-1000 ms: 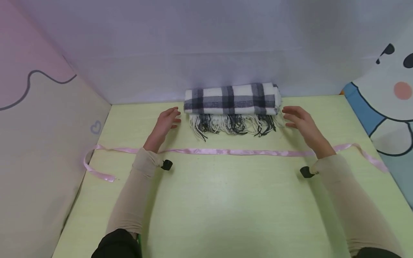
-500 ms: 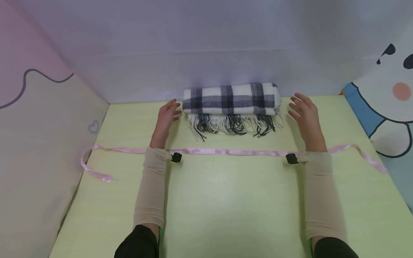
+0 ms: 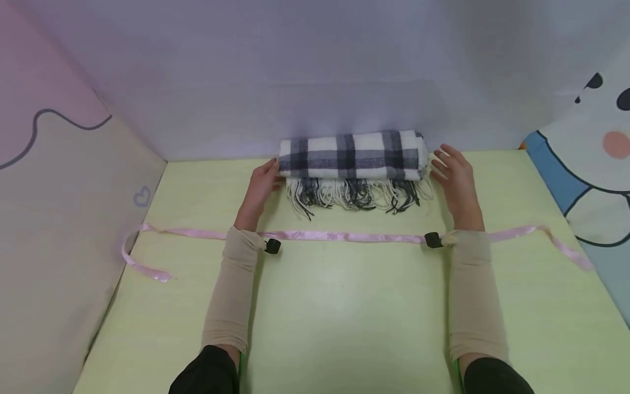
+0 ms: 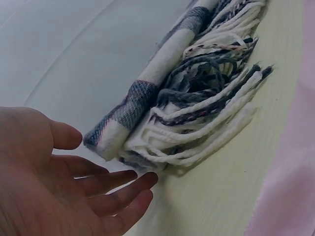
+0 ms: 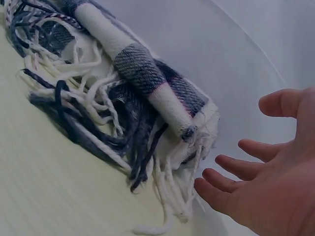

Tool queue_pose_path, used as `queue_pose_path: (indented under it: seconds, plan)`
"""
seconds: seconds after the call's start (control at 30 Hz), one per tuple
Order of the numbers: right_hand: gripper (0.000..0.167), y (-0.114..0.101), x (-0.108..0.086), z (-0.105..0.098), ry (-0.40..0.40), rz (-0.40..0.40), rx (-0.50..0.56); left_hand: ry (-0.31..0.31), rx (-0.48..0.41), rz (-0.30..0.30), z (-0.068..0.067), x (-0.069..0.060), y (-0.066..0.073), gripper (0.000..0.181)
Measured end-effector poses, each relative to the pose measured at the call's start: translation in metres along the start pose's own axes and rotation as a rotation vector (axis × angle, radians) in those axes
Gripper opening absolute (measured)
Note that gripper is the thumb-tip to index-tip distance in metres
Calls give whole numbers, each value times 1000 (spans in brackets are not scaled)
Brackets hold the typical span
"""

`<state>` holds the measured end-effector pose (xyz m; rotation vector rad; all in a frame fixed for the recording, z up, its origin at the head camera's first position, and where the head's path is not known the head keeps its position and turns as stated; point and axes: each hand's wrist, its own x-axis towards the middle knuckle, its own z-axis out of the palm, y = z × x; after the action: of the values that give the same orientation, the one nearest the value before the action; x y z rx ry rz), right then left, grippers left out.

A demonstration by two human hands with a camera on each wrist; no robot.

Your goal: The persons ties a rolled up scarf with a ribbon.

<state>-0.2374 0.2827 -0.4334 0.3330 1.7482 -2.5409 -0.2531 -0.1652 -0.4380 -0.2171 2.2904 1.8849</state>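
Observation:
A folded black-and-white checked scarf [image 3: 351, 156] lies at the back of the table, its knotted fringe [image 3: 354, 194] hanging toward the front. My left hand [image 3: 261, 189] is at the scarf's left end. In the left wrist view its fingers are spread, and the fingertips reach the end of the fabric; whether they touch it I cannot tell. Beyond the right end, my right hand [image 3: 458, 183] is held with its fingers relaxed and apart. The right wrist view shows a small gap between that hand [image 5: 266, 187] and the scarf [image 5: 142, 73].
A pink satin ribbon [image 3: 334, 236] stretches across the table [image 3: 344, 306], passing beneath both forearms, with its left end curled. A pale wall [image 3: 305, 65] rises right behind the scarf. Side panels with printed drawings flank the table.
The left hand has come inward to the scarf's left end. My right hand first swung outward, then came back toward the right end. The scarf has stayed in place.

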Motion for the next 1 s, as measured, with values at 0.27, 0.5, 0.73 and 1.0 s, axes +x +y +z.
queue_pose_path:
  seconds: [0.27, 0.5, 0.73, 1.0]
  plan:
    - [67, 10, 4, 9, -45, 69, -79, -5, 96, 1, 7, -2, -1, 57]
    - [67, 12, 8, 15, -67, 58, -269, 122, 309, 70, 14, -7, 3, 53]
    - [68, 10, 3, 17, -34, 68, -318, 216, 208, 95, 17, -4, 8, 41]
    - [69, 9, 1, 20, -37, 47, -429, 122, 60, -46, 14, -6, 19, 34]
